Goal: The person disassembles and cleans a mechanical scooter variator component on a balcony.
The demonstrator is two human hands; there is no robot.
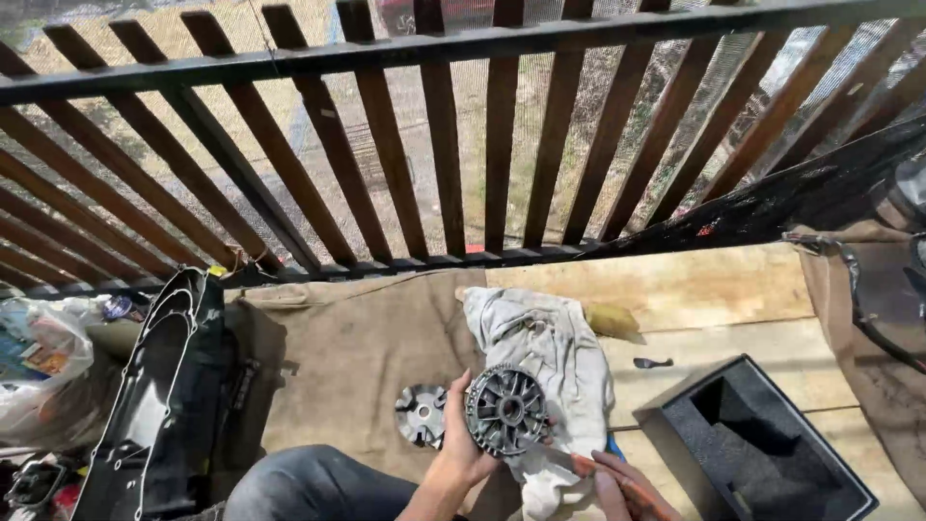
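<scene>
My left hand (461, 446) grips a round grey metal pulley (505, 410) with radial fins, held upright at its left edge. My right hand (617, 485) holds a thin tool with a reddish handle (579, 464), its tip resting against the pulley's lower right rim. A second, smaller finned metal disc (422, 415) lies flat on the brown cloth (347, 357) just left of my left hand. A dirty white rag (550, 357) lies crumpled behind and under the pulley.
A black engine cover (164, 386) lies at the left beside plastic bags (43, 362). An open black foam-lined case (762, 444) sits at the right on wooden boards (714, 289). A dark slatted railing (444, 145) runs across the back. My knee in jeans (309, 482) is below.
</scene>
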